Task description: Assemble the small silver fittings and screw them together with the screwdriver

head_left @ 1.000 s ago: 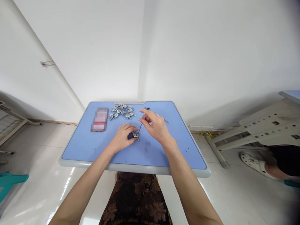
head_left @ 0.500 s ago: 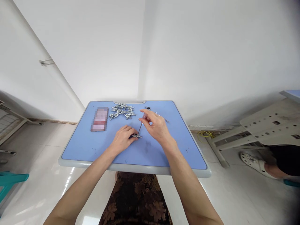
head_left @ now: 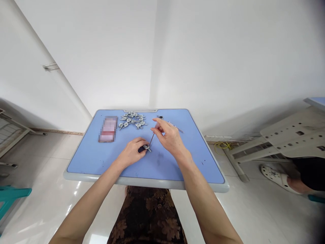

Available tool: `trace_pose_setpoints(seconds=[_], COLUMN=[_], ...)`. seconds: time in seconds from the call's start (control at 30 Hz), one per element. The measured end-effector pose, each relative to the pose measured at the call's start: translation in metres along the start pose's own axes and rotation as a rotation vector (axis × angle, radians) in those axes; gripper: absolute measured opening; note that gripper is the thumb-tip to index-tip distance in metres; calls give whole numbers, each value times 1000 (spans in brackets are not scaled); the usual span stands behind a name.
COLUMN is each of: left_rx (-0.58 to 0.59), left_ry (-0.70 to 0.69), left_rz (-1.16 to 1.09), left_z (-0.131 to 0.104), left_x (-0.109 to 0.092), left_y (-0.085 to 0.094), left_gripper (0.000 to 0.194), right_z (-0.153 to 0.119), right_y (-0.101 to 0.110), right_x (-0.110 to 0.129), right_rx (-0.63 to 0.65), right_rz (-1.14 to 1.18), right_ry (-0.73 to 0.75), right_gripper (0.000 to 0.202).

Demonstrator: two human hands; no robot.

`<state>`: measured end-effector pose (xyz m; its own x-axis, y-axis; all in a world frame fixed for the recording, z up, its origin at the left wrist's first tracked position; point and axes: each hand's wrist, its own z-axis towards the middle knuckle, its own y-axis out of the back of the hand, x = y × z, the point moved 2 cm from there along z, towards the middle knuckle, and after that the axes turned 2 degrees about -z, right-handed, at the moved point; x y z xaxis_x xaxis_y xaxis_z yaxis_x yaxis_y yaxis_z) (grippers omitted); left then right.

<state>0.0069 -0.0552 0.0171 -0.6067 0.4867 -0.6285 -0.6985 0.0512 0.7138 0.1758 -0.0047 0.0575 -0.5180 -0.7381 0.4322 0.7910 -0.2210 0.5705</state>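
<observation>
In the head view, the left hand (head_left: 134, 151) is partly curled, its thumb and fingers closed around a small metal part (head_left: 147, 147) near the middle of the blue desk (head_left: 142, 169). Something dark shows between those fingers, too small to make out. The hand lies low, palm turned down and inward, with its forearm reaching in across the near edge, left of the middle.

The right hand (head_left: 170, 137) pinches the handle of a thin screwdriver (head_left: 151, 139) between thumb and fingertips; the other fingers are loosely bent. The wrist is raised, and the forearm comes over the near edge toward the near right corner. The screwdriver slants, its shaft running down and left to the metal part, where its tip meets or nearly meets it; the exact contact cannot be told.

A pile of similar metal parts (head_left: 132, 120) lies along the far edge, left of the middle. A flat, blurred-out rectangular object (head_left: 108, 129) rests near the far left corner. Beyond the right hand lie a small black-tipped item (head_left: 160, 117) and a thin rod (head_left: 179, 128), toward the far right corner.
</observation>
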Motion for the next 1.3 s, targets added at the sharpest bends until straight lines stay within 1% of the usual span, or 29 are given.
trace_pose_setpoints(seconds=[0.07, 0.17, 0.3, 0.6, 0.8, 1.1, 1.3], left_rx=[15, 3, -14, -53, -40, -21, -27], left_ry=[26, 55, 15, -117, -127, -157, -180], left_rz=[-11, 20, 87, 204, 206, 272, 266], left_z=[1, 1, 0, -2, -3, -5, -4], left_x=[1, 3, 3, 2, -2, 3, 2], left_y=[0, -2, -5, -8, -5, -5, -4], left_gripper=[22, 12, 7, 10, 13, 15, 15], right_z=[-1, -1, -1, -1, -1, -1, -1], right_y=[0, 0, 1, 2, 3, 3, 2], right_x=[-1, -2, -2, -2, 0, 1, 0], right_rx=[-5, -8, -9, 12, 14, 1, 1], right_rz=[2, -6, -33, -35, -19, -32, -36], right_ry=[4, 5, -8, -33, -42, -22, -20], right_gripper=[29, 29, 29, 29, 28, 27, 27])
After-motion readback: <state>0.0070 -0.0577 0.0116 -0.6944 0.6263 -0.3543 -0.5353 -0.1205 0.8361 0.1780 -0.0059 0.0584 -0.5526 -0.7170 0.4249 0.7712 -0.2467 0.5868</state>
